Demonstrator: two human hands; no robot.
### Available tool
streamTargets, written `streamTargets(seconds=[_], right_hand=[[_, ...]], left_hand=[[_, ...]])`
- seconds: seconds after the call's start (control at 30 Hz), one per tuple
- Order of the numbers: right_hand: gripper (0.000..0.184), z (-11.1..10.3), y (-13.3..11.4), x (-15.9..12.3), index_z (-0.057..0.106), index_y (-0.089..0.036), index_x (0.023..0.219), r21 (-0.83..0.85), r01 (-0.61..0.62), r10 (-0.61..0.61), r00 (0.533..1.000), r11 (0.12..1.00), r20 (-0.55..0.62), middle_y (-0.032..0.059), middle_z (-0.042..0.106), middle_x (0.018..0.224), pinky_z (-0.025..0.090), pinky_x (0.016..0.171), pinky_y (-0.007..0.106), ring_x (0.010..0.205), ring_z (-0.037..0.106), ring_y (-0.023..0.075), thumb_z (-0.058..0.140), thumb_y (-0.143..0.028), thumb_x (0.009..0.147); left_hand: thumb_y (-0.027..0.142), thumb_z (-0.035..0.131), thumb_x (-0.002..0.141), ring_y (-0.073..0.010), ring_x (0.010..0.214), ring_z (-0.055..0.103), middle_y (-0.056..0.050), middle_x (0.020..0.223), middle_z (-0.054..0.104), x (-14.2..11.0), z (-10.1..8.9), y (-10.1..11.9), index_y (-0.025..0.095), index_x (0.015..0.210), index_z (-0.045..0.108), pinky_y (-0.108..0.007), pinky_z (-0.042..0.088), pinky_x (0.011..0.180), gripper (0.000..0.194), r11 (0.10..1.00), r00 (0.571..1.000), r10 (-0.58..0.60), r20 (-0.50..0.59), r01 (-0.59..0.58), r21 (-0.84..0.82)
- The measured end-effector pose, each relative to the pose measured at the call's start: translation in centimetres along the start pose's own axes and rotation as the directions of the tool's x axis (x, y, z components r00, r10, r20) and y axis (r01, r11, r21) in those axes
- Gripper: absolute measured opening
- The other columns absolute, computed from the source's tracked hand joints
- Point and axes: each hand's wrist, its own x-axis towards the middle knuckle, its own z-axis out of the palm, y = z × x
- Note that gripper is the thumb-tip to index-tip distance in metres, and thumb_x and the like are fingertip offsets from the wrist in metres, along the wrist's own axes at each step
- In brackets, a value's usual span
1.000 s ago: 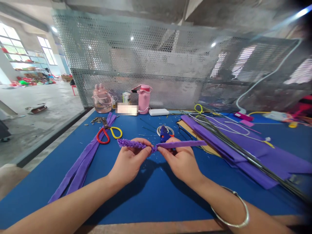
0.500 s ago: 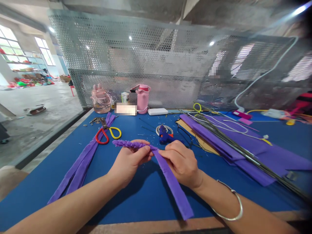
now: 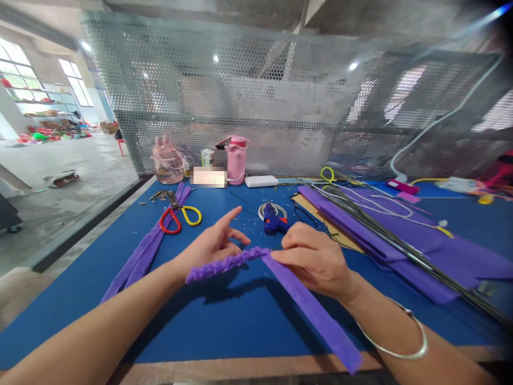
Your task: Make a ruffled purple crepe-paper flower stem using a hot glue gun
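My right hand (image 3: 315, 262) is closed in a pinch on a purple fabric strip (image 3: 316, 315), right where it joins a ruffled purple spike (image 3: 224, 266). The flat length of the strip hangs down toward the table's front edge. Extending leftward, the spike passes in front of my left hand (image 3: 212, 239). That hand is open, index finger stretched up and away, the other fingers loosely bent. Whether its thumb touches the spike I cannot tell. Scissors with one red and one yellow handle (image 3: 170, 221) lie to the left, on more purple strips (image 3: 138, 262).
Beyond my hands lies a blue glue gun (image 3: 273, 220) by a white roll (image 3: 262, 212). At right, wire stems (image 3: 401, 243) and a white cable lie on purple sheets (image 3: 449, 251). A pink bottle (image 3: 236, 163) and a clear jug (image 3: 168, 166) stand by the mesh panel (image 3: 260, 107).
My left hand has let go of the spike and spread its fingers. The spike now hangs lower at its left end, and my right hand has shifted right with the strip.
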Motion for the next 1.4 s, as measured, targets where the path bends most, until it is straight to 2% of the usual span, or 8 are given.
streamTargets(seconds=[0.2, 0.37, 0.47, 0.63, 0.9, 1.03, 1.27, 1.4], right_hand=[[0.024, 0.1, -0.7, 0.1, 0.066, -0.023, 0.076, -0.162, 0.217, -0.165, 0.944, 0.963, 0.285, 0.0014, 0.058, 0.068, 0.044, 0.058, 0.027, 0.066, 0.051, 0.0145, 0.050, -0.015, 0.092], [0.018, 0.5, -0.7, 0.0, 0.063, -0.024, 0.095, -0.248, 0.112, -0.118, 0.993, 0.962, -0.007, 0.0039, 0.062, 0.084, 0.048, 0.077, 0.035, 0.081, 0.056, 0.0178, 0.053, -0.011, 0.088], [0.016, 0.6, -0.9, 0.0, 0.057, -0.022, 0.097, -0.115, -0.137, 0.116, 0.978, 0.984, -0.173, 0.0050, 0.059, 0.083, 0.048, 0.071, 0.034, 0.078, 0.054, 0.0182, 0.053, -0.012, 0.085], [0.017, 1.7, -1.4, 0.4, 0.058, -0.018, 0.078, 0.102, -0.480, 0.438, 0.854, 0.871, 0.280, 0.0020, 0.058, 0.072, 0.041, 0.059, 0.027, 0.064, 0.051, 0.0142, 0.050, -0.028, 0.089], [0.040, 3.8, -1.7, -0.1, 0.060, -0.015, 0.078, 0.555, -0.807, 0.569, 0.559, 0.205, 0.603, -0.0028, 0.050, 0.061, 0.032, 0.049, 0.022, 0.052, 0.041, 0.0087, 0.054, -0.054, 0.084], [0.043, 4.3, -1.7, -0.2, 0.057, -0.017, 0.074, 0.567, -0.823, 0.579, 0.481, 0.038, 0.658, -0.0063, 0.046, 0.054, 0.024, 0.041, 0.020, 0.043, 0.033, 0.0058, 0.056, -0.060, 0.079], [0.026, 3.2, -2.1, -0.2, 0.060, -0.016, 0.071, 0.236, -0.908, 0.166, 0.307, 0.346, 0.937, -0.0062, 0.052, 0.056, 0.033, 0.045, 0.016, 0.049, 0.042, 0.0056, 0.075, -0.037, 0.070], [0.017, 2.8, -2.3, -0.1, 0.052, -0.017, 0.071, 0.305, -0.869, 0.044, 0.348, 0.388, 0.936, -0.0065, 0.051, 0.056, 0.034, 0.046, 0.015, 0.049, 0.042, 0.0051, 0.063, -0.026, 0.081]], left_hand=[[0.061, 0.055, 0.081, -0.0120, 0.053, 0.060, -0.009, 0.084, 0.068, -0.4, 0.1, 1.3, 0.016, 0.099, 0.062, -0.022, 0.044, 0.048, 0.049, 0.836, 0.810, -0.437, 0.392, 0.526, -0.155], [0.055, 0.056, 0.084, -0.0045, 0.040, 0.031, 0.006, 0.056, 0.043, -1.1, 1.7, 2.4, 0.018, 0.071, 0.050, -0.015, 0.024, 0.036, 0.039, 0.953, 0.936, -0.299, 0.186, 0.303, 0.004], [0.055, 0.050, 0.087, -0.0058, 0.043, 0.035, 0.005, 0.061, 0.046, -0.9, 1.7, 2.1, 0.019, 0.082, 0.053, -0.016, 0.026, 0.038, 0.036, 0.983, 0.987, -0.153, 0.047, 0.147, 0.109], [0.040, 0.042, 0.095, -0.0099, 0.056, 0.048, 0.001, 0.070, 0.056, -1.0, 1.9, 1.5, 0.018, 0.093, 0.059, -0.020, 0.038, 0.052, 0.028, 0.921, 0.997, 0.061, 0.052, -0.076, 0.382], [0.021, 0.045, 0.092, -0.0116, 0.067, 0.058, -0.001, 0.076, 0.066, -1.2, 2.1, 1.7, 0.017, 0.088, 0.065, -0.021, 0.041, 0.065, 0.021, 0.648, 0.954, 0.276, 0.120, -0.277, 0.710], [0.021, 0.042, 0.093, -0.0115, 0.067, 0.056, 0.000, 0.075, 0.065, -0.6, 1.3, 1.4, 0.016, 0.085, 0.064, -0.021, 0.040, 0.064, 0.024, 0.612, 0.967, 0.230, 0.106, -0.229, 0.757], [0.026, 0.044, 0.094, -0.0164, 0.076, 0.059, -0.004, 0.081, 0.064, 0.7, -1.9, -0.5, 0.017, 0.084, 0.070, -0.026, 0.044, 0.070, 0.030, 0.451, 0.990, -0.050, 0.132, -0.096, 0.887], [0.028, 0.054, 0.090, -0.0205, 0.092, 0.062, -0.006, 0.097, 0.067, 0.8, -1.7, -1.2, 0.019, 0.108, 0.068, -0.030, 0.046, 0.082, 0.025, 0.436, 0.997, 0.008, 0.071, -0.067, 0.898]])
